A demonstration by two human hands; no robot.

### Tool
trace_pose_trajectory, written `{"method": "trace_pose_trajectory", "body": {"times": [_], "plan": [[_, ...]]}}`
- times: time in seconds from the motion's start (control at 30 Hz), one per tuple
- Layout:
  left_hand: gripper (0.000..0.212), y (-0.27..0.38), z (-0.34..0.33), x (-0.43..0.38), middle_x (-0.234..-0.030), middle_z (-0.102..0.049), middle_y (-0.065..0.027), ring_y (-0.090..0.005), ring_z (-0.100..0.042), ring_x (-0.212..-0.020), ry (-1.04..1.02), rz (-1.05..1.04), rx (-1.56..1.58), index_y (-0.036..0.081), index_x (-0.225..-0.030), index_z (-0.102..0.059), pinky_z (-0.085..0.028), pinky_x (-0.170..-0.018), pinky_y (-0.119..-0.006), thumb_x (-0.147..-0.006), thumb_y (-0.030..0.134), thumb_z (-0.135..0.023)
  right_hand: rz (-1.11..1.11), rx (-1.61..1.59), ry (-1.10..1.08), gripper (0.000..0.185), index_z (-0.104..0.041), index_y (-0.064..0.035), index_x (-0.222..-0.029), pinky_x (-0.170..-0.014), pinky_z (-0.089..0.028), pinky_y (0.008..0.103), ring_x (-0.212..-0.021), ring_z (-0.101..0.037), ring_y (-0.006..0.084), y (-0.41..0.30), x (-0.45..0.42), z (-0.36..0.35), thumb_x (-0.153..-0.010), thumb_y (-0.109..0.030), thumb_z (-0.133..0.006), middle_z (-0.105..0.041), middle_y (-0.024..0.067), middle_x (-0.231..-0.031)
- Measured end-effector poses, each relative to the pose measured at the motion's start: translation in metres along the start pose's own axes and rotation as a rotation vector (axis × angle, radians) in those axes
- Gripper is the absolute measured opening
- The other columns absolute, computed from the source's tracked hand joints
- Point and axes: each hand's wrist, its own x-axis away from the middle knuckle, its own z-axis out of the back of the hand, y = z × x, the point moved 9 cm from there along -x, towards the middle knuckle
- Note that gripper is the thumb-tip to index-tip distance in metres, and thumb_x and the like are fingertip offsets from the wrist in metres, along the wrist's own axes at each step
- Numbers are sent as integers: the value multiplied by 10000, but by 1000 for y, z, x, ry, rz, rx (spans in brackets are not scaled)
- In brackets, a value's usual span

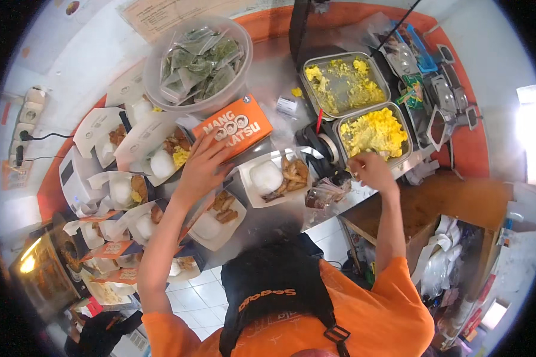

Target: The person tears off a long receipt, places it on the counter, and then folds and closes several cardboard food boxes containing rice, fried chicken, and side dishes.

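My left hand point(204, 167) lies with spread fingers on the printed lid of a closed orange meal box point(239, 125). To its right is an open paper box point(249, 198) holding a dome of white rice point(266, 177) and browned pieces of food point(294, 173). My right hand point(374, 171) is at the near edge of a metal tray of yellow scrambled egg point(375, 133), its fingers curled together; whether anything is pinched between them cannot be seen. Small clear packets of dark sauce point(324, 194) lie to the left of that hand.
Several filled open boxes point(163, 165) crowd the left. A clear plastic tub point(243, 53) holds bagged green leaves. Behind the egg stands a second metal tray point(337, 89) with yellow scraps. Tape rolls point(328, 147) sit beside the trays. Another person point(96, 332) is at lower left.
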Motion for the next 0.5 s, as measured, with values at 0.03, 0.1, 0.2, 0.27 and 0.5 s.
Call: {"method": "trace_pose_trajectory", "body": {"times": [0.03, 0.1, 0.2, 0.27, 0.5], "plan": [[385, 2, -2, -2, -1395, -650, -70, -332, -498, -1425, 4, -3, -4, 81, -1217, -708, -376, -1212, -523, -850, 147, -807, -39, -97, 27, 272, -789, 27, -968, -536, -546, 341, -570, -682, 197, 20, 6, -16, -996, -224, -686, -737, 143, -757], [321, 0, -5, -4, -1334, -683, -68, -317, -562, -1360, 57, -29, -38, 73, -1160, -718, -445, -1160, -496, -856, 136, -797, -94, -251, 50, 276, -791, 32, -1019, -528, -546, 326, -575, -674, 172, 43, 8, -33, -993, -229, -705, -718, 118, -734], [232, -7, -22, -1, -1235, -726, -70, -292, -644, -1265, 61, -2, -23, 60, -1086, -725, -536, -1067, -454, -867, 115, -780, -148, -411, 36, 275, -774, 41, -1085, -524, -539, 284, -601, -628, 107, 54, 7, -46, -976, -209, -742, -667, 63, -734], [210, -5, -24, -4, -1180, -746, -80, -291, -676, -1228, 77, 25, 9, 43, -1059, -729, -566, -1030, -438, -859, 85, -779, -174, -557, 32, 240, -764, 48, -1031, -550, -543, 303, -600, -626, 121, 63, 7, -55, -975, -185, -744, -674, 64, -761], [199, 4, -22, 0, -1169, -753, -124, -308, -690, -1221, 201, 108, 14, 9, -1045, -736, -560, -1044, -450, -851, 29, -771, 113, -270, 272, 182, -712, 64, -959, -697, -562, 407, -714, -725, 262, 67, 51, -40, -958, -118, -722, -724, 153, -821]]}}
